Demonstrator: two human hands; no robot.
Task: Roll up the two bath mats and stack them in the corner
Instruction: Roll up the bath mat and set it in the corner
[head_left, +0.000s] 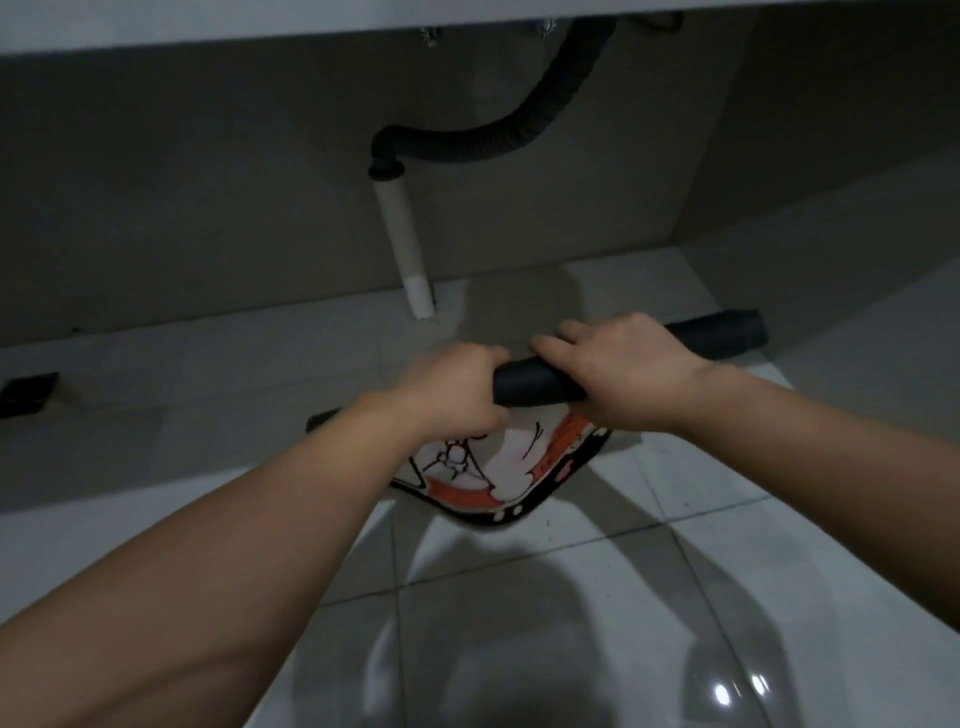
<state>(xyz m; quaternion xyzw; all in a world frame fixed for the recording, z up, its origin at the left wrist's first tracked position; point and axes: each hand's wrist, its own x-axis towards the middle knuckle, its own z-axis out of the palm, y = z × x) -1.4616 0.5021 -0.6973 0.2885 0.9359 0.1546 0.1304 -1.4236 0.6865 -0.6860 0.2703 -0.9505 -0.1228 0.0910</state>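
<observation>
The glossy pale tiled floor (597, 597) runs bare toward the viewer, with dark grout lines and two light glints low on the right, so the near side lies open. Ahead it meets a dull grey wall (208, 197), and to the right a second grey wall (831, 171) angles in, forming a corner behind the hands. A white plastic drain pipe (402, 239) comes down to the floor just left of the working spot, joined at its top to a black corrugated hose (498, 135) that curves up under a pale counter edge (260, 21). A small black block (26, 392) sits at the foot of the wall far left, well apart. The bath mat with a black rubbery backing and a white, orange and black cartoon print (493, 467) lies on the floor near the walls; its far portion is wound into a dark roll that stretches from left of the hands to an open end at the right, while the printed near end, with a rounded corner, lies flat toward the viewer. Both forearms reach forward and converge. The left hand (452, 387) is curled over the roll, knuckles up, fingers closed on it. The right hand (618, 364) grips the roll just beside it, fingers wrapped over the top, wrist bent slightly inward.
</observation>
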